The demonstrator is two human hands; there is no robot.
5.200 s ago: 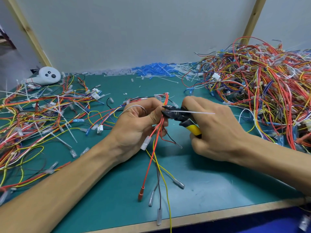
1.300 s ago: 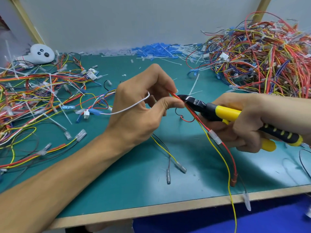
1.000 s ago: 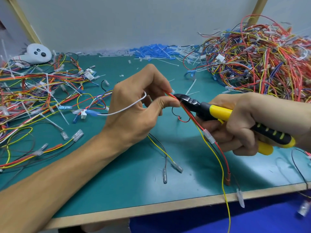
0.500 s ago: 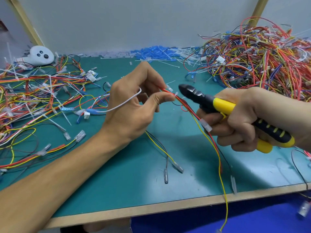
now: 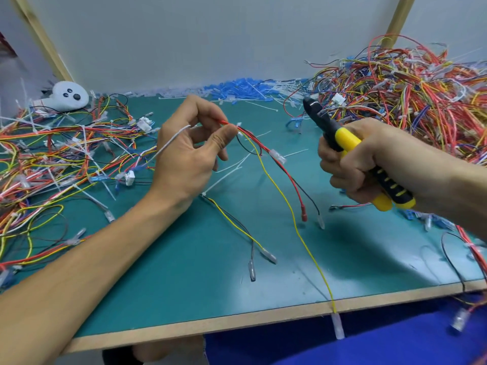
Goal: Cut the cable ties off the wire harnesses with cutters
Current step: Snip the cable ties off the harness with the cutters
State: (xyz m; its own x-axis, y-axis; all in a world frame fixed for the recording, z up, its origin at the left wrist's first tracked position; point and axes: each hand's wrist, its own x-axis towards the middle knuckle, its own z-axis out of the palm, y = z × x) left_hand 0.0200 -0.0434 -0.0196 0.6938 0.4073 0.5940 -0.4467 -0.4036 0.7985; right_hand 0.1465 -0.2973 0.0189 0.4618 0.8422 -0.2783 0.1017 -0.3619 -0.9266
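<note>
My left hand [image 5: 189, 154] pinches a small wire harness [image 5: 266, 154] of red, yellow and black wires between thumb and fingers, above the green mat. A white cable tie piece [image 5: 239, 125] sits at the pinch point, and a white wire runs back over the hand. The harness ends dangle toward the front edge. My right hand [image 5: 353, 164] grips the yellow-and-black cutters [image 5: 342, 138], jaws pointing up and left, held apart from the harness to its right.
A big tangled heap of wire harnesses [image 5: 408, 96] fills the back right. Another spread of harnesses [image 5: 52, 154] lies at the left beside a white device [image 5: 69, 96]. Cut white and blue ties [image 5: 242, 88] litter the back. The table's wooden edge [image 5: 263, 317] runs along the front.
The cutters have pulled away from the harness, up and to the right. My left hand keeps its pinch on the wires, whose loose ends swing lower.
</note>
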